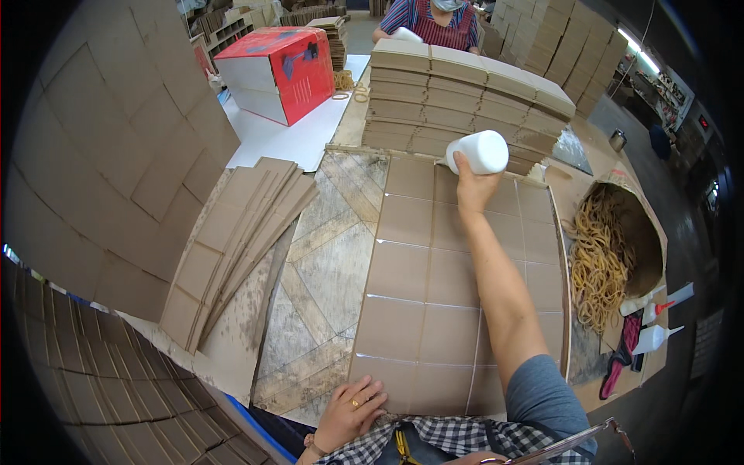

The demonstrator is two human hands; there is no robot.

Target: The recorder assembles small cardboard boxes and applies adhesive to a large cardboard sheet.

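Note:
My right hand (474,186) is wrapped round a white squeeze bottle (484,152), tilted with its nozzle low over the far edge of a brown cardboard sheet (395,267). The sheet lies flat in front of me, marked off in a grid of rectangles. Thin, shiny whitish lines run along several of the grid lines, mostly across the sheet. At its near left corner rests my left hand (353,411), fingers laid on the cardboard and holding nothing; a ring is on one finger.
Left of the sheet lean several creased cardboard pieces (232,232). Stacked cardboard (457,89) rises beyond the far edge, near a red and white box (298,74). Rubber bands (601,267) spill from a container at right, beside more bottles (655,339). Another person (434,23) stands behind the stack.

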